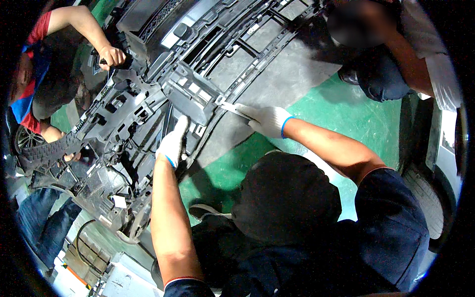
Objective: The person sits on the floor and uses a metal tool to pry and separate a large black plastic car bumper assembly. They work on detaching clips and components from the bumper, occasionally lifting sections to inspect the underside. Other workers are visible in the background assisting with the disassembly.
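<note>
A large dark car bumper [133,106] with a long slotted frame lies diagonally in front of me. My left hand [173,142], in a white knitted glove, grips the near edge of the bumper beside a smooth grey panel [187,105]. Some of its fingers are hidden behind the edge. Pinched in my gloved right hand [269,121] is a slim silver wrench [236,110]. The tool's far end meets the frame next to the grey panel's right corner; exactly what it touches there is too small to make out.
At the left, a person in a red and blue top holds the bumper's far side with a bare hand [112,57]. Another person crouches at the upper right beside dark trousers [378,79]. A car tyre [425,198] stands at the right. The floor is green [326,119].
</note>
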Motion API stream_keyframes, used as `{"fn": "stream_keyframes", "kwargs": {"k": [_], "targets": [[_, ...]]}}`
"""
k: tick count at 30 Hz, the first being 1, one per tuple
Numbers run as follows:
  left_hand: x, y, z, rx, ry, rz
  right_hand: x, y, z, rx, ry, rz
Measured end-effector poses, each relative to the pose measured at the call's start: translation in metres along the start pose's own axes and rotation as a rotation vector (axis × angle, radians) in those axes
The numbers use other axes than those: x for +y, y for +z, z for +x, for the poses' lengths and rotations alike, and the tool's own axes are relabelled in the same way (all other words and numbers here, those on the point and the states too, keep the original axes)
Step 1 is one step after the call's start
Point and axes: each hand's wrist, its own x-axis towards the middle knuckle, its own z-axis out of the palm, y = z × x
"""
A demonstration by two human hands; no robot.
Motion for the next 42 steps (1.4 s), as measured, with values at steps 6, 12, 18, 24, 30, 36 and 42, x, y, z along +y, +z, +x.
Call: {"fn": "stream_keyframes", "kwargs": {"k": [6,12,18,24,30,36,42], "targets": [[0.024,0.013,-0.017,0.091,0.028,0.313,0.005,0.022,0.002,0.13,0.04,0.017],[0.017,0.03,-0.018,0.221,0.071,0.255,0.015,0.031,0.015,0.169,0.011,0.045],[-0.019,0.033,0.012,0.096,0.254,0.028,0.008,0.042,0.019,0.211,-0.009,0.263],[-0.011,0.029,0.008,-0.154,0.338,-0.248,0.001,0.03,0.022,0.139,0.068,0.284],[-0.021,0.017,0.017,-0.203,0.364,-0.264,-0.02,0.016,0.016,0.099,0.156,0.366],[-0.011,0.016,0.015,-0.246,0.239,-0.267,-0.045,0.012,0.011,-0.056,0.482,0.905],[-0.013,0.009,0.016,-0.18,0.258,0.019,-0.011,0.039,0.018,0.093,0.173,0.704]]}}
